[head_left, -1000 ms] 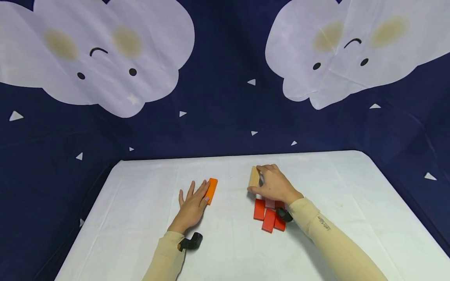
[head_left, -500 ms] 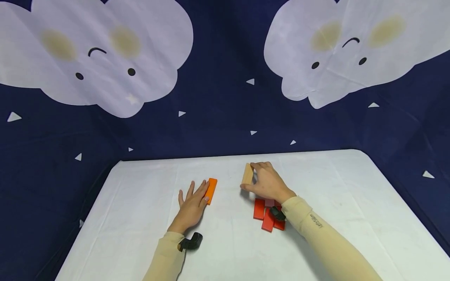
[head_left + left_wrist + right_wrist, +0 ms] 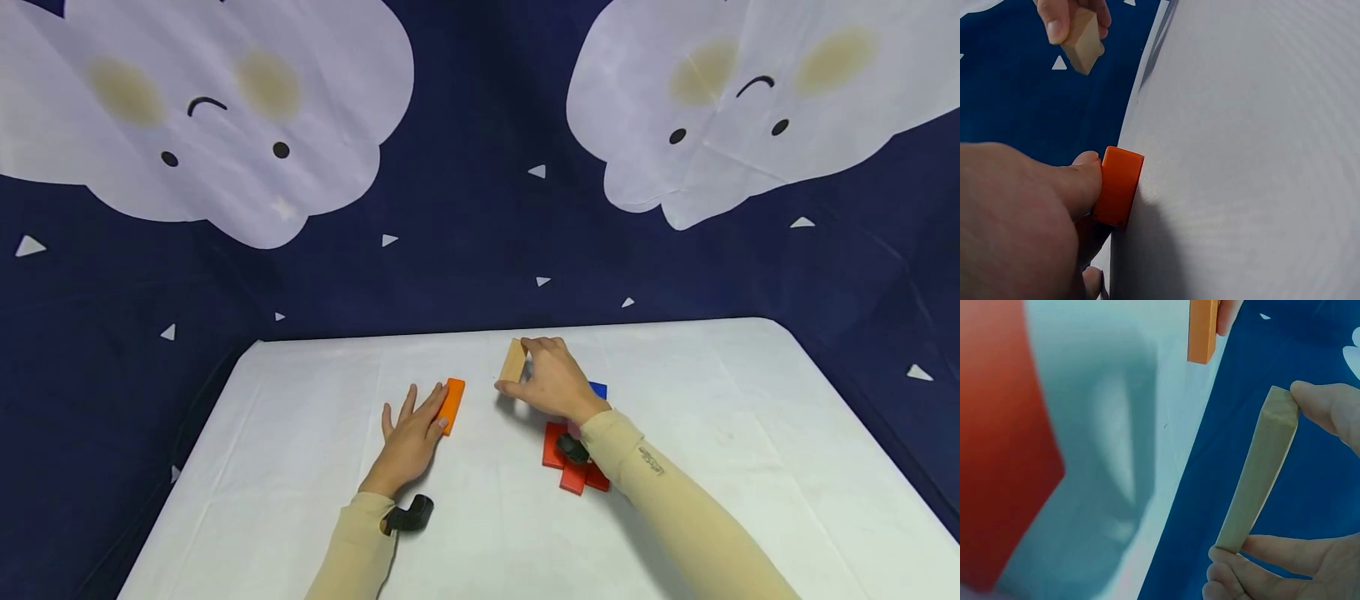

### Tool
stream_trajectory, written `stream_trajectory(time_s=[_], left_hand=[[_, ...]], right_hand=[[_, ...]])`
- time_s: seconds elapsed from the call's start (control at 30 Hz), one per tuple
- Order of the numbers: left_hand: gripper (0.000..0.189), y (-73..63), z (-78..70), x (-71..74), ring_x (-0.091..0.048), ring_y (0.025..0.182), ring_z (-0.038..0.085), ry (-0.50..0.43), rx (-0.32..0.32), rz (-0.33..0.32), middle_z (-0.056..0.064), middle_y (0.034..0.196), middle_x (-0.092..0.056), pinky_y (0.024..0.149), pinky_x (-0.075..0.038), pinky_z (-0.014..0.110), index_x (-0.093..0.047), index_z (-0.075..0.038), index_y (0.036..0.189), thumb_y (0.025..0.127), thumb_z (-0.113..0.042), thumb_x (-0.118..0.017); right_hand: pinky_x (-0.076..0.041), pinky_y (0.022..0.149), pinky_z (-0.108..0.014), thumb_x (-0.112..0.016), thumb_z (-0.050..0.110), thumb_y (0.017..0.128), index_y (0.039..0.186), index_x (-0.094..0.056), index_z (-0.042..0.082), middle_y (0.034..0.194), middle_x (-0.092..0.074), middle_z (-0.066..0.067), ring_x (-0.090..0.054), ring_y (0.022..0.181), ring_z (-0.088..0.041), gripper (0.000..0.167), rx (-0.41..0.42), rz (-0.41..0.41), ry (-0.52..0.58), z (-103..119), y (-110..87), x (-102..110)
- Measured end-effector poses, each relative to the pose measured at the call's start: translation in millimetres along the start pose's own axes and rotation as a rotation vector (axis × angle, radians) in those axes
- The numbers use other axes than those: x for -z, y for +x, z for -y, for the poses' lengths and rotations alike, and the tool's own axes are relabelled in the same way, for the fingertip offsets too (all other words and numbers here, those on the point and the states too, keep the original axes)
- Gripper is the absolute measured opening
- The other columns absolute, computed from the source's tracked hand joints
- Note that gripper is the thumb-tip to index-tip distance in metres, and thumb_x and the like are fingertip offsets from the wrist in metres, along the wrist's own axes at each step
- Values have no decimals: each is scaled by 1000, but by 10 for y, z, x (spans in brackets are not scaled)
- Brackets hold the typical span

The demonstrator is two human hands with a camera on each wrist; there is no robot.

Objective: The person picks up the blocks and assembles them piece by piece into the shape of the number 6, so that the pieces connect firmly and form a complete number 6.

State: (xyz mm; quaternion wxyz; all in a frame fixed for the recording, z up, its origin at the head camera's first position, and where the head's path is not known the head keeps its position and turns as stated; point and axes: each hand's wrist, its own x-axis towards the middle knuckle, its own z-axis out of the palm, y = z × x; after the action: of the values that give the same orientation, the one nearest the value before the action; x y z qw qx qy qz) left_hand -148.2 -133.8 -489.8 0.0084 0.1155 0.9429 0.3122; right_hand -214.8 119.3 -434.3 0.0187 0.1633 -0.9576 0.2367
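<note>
In the head view my right hand (image 3: 551, 379) pinches a plain wooden block (image 3: 513, 361) by its two ends, thumb at the near end and fingertips at the far end. A shadow falls on the table below it. The right wrist view shows the same wooden block (image 3: 1257, 469) spanning the gap between thumb and fingers. My left hand (image 3: 408, 442) lies on the table with fingers spread. Its thumb and fingertips touch the left side of an orange block (image 3: 452, 407). That orange block (image 3: 1120, 186) stands beside the thumb in the left wrist view.
Several red blocks (image 3: 554, 444) lie together under my right wrist, partly hidden by the sleeve and the black wrist camera (image 3: 573, 448). A blue block (image 3: 597, 389) shows behind the right forearm. The white table (image 3: 300, 400) ends at a dark blue cloud-print backdrop (image 3: 480, 250).
My right hand has carried the wooden block leftward and slightly away, toward the orange block. The blue block has come into sight behind the right forearm. The left hand stays in place.
</note>
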Motion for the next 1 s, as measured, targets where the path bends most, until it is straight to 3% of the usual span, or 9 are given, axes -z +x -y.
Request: stream_trajectory(time_s=[0.3, 0.57, 0.83, 1.0], left_hand=[[54, -6, -7, -6, -13, 152, 41, -7, 19, -3, 9, 158, -41, 113, 7, 71, -40, -11, 155, 104, -21, -54], [51, 29, 10, 2, -25, 150, 38, -70, 50, -51, 15, 148, -52, 115, 4, 68, -50, -12, 150, 101, -22, -61], [51, 37, 20, 5, -29, 148, 37, -79, 63, -71, 16, 147, -52, 115, 3, 69, -53, -13, 148, 99, -22, -65], [51, 36, 16, -7, -29, 148, 37, -76, 66, -70, 14, 146, -54, 115, 3, 69, -53, -13, 148, 99, -23, -65]], right_hand=[[-42, 110, -47, -75, 59, 80, 141, -54, -5, 139, -57, -23, -49, 127, -39, 90, 0, -17, 28, 73, 105, -114], [-44, 108, -45, -74, 60, 80, 141, -54, -5, 139, -58, -21, -50, 125, -37, 91, -11, -15, 40, 139, 214, -209], [-46, 103, -42, -74, 60, 80, 139, -56, -5, 136, -60, -20, -53, 119, -36, 90, -16, -15, 15, 250, 313, -273], [-42, 109, -45, -73, 59, 81, 141, -54, -5, 137, -60, -21, -51, 125, -38, 90, -20, -20, 2, 306, 386, -320]])
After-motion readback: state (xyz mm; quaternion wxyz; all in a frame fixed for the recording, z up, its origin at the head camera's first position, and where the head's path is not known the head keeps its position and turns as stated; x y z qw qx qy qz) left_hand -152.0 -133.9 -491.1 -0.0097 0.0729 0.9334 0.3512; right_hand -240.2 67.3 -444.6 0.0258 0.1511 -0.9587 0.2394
